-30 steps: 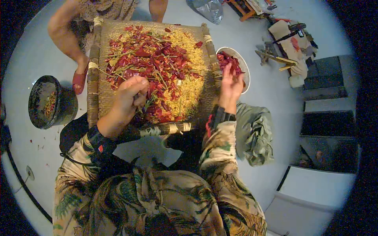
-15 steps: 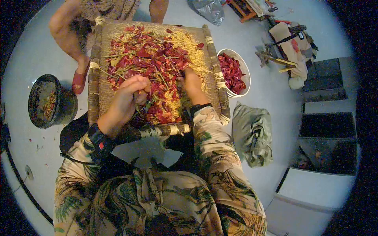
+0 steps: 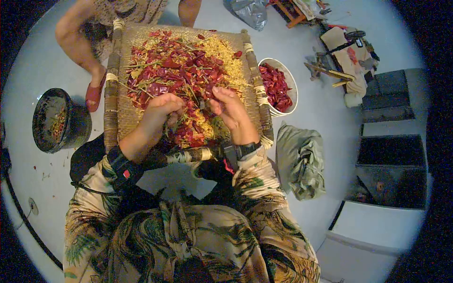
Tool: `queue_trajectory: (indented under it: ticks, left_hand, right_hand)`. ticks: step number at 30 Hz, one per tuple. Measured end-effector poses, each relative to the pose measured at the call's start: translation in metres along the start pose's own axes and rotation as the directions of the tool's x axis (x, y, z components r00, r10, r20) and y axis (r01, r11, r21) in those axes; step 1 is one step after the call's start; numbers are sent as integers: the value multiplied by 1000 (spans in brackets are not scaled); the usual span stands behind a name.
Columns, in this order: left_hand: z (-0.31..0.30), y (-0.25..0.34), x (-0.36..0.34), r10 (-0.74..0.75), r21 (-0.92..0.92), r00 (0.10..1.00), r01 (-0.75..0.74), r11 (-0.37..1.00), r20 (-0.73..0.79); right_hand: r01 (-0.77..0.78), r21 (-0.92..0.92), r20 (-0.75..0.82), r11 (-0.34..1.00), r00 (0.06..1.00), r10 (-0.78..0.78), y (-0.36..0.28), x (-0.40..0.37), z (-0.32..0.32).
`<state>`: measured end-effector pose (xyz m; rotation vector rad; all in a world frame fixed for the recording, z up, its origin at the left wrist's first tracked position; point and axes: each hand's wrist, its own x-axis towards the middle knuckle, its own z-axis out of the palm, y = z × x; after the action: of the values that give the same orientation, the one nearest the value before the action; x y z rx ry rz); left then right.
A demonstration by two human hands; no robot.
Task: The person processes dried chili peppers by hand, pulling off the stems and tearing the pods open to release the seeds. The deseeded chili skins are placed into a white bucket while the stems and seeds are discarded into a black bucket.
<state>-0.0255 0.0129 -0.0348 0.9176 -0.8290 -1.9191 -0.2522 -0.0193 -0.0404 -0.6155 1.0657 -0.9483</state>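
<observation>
Over the near half of a woven tray with a wooden frame are both my hands. Red dried chili pieces lie spread on it, with yellow seeds mostly along the right and stems mixed in. My left hand is closed, fingers curled around something too small to make out. My right hand is turned partly palm up, thumb and fingers pinching a dark red chili piece above the pile.
A white bucket of red chilies stands right of the tray, a green-grey sack below it. At the left is a black bucket. Another person's legs are beyond the tray. Cabinets stand far right.
My right hand has risen from the pile and turned over, now showing a chili piece at its fingertips. My left hand has shifted slightly right.
</observation>
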Motion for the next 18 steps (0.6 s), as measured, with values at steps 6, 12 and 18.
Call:
queue_trajectory:
  ticks: [6, 12, 18]
  left_hand:
    - [6, -9, 0, -4, 108, 1000, 4, 994, 1]
    - [12, -10, -2, 65, 203, 998, -62, 977, -10]
    - [8, -17, 3, 93, 211, 996, -90, 973, -7]
  right_hand:
    - [-10, 354, 55, 935, 998, -10, 16, -12, 14]
    - [-19, 437, 53, 899, 999, -4, 27, -22, 30]
    - [-75, 494, 40, 866, 997, 63, 29, -33, 44]
